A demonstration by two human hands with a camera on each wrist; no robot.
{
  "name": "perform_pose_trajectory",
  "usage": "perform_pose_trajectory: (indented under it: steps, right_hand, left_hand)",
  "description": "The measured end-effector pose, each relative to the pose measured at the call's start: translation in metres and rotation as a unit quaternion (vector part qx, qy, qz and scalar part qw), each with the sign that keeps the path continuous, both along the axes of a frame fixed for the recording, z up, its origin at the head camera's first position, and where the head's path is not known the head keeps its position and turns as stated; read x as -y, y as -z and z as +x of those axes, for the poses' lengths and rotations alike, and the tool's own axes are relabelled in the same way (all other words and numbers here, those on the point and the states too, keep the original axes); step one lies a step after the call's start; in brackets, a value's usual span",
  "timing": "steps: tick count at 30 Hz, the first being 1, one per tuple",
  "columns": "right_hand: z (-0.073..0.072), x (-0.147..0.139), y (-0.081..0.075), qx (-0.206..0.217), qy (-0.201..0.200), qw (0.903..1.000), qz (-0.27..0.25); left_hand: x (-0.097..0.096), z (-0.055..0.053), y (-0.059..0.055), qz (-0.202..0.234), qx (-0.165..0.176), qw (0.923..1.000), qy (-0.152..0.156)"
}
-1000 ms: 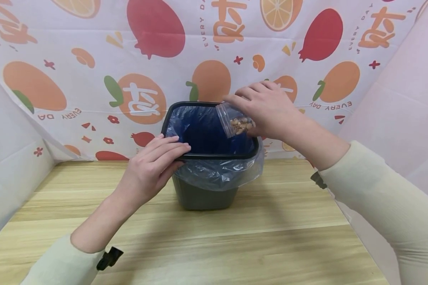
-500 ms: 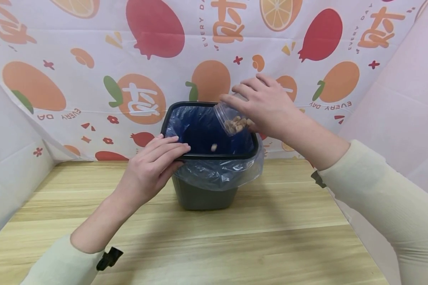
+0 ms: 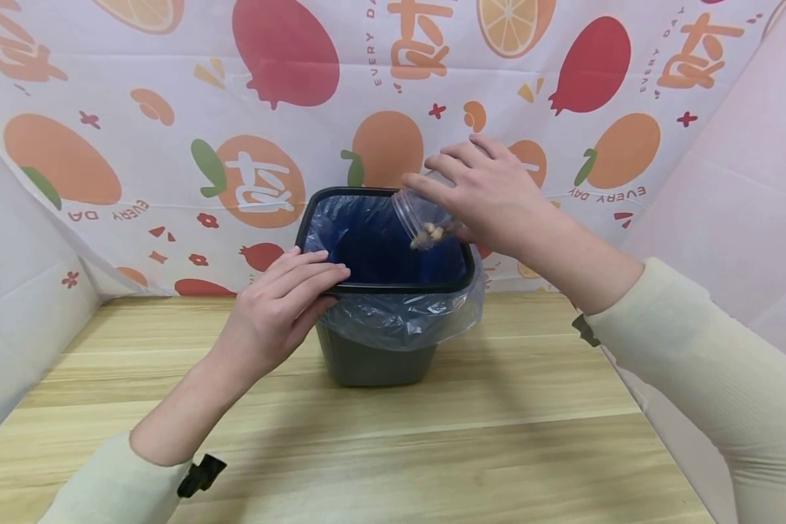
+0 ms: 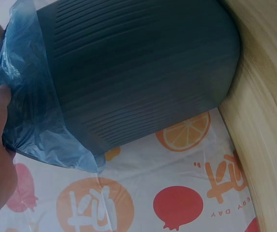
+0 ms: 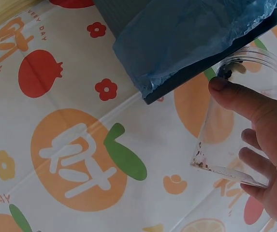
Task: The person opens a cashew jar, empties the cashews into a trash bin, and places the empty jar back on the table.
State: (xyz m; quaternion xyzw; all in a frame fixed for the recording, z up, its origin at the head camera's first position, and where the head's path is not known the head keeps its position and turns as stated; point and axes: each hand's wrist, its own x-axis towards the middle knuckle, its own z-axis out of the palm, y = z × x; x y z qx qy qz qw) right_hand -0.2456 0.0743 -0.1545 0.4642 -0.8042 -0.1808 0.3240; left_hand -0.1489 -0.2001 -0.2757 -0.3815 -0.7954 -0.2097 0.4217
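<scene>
In the head view, a grey-green trash bin (image 3: 376, 367) with a black rim stands upright on the table, lined with a translucent bluish plastic bag (image 3: 399, 320) folded over its rim. My left hand (image 3: 278, 302) grips the near left corner of the rim, fingers on top and thumb below on the bag. My right hand (image 3: 487, 196) holds a clear plastic jar (image 5: 220, 140) tipped over the bin's right side, its mouth facing left and down. A few nut-like pieces (image 3: 434, 232) lie near the jar's mouth. Small dark crumbs cling near its base in the right wrist view.
The wood-grain table (image 3: 393, 466) extends in front of the bin. Behind it hangs a white cloth (image 3: 327, 138) printed with fruit, close to the bin's back. Pale side panels (image 3: 727, 189) bound the space. Black clips (image 3: 201, 475) sit at both cuffs.
The jar has tilted further down and shifted slightly left. Most of the nut-like pieces have left it; one was falling into the bin half a second ago. The left hand has stayed still.
</scene>
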Motion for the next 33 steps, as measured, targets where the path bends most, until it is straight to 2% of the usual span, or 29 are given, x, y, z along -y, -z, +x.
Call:
perform_pose_trajectory:
  steps: [8, 21, 33]
  right_hand:
    - [0.0012, 0.0014, -0.0015, -0.006, -0.010, 0.9999, 0.006]
    - [0.0039, 0.0062, -0.0013, -0.077, -0.052, 0.9957, 0.003]
    - [0.0063, 0.0075, -0.0015, -0.080, -0.046, 0.9956, 0.015]
  left_hand:
    - [0.0006, -0.0022, 0.0015, 0.010, -0.010, 0.9999, 0.008]
    - [0.0001, -0.0011, -0.0013, 0.005, -0.002, 1.0000, 0.003]
    - [0.0004, -0.0014, -0.0001, 0.004, -0.002, 1.0000, 0.002]
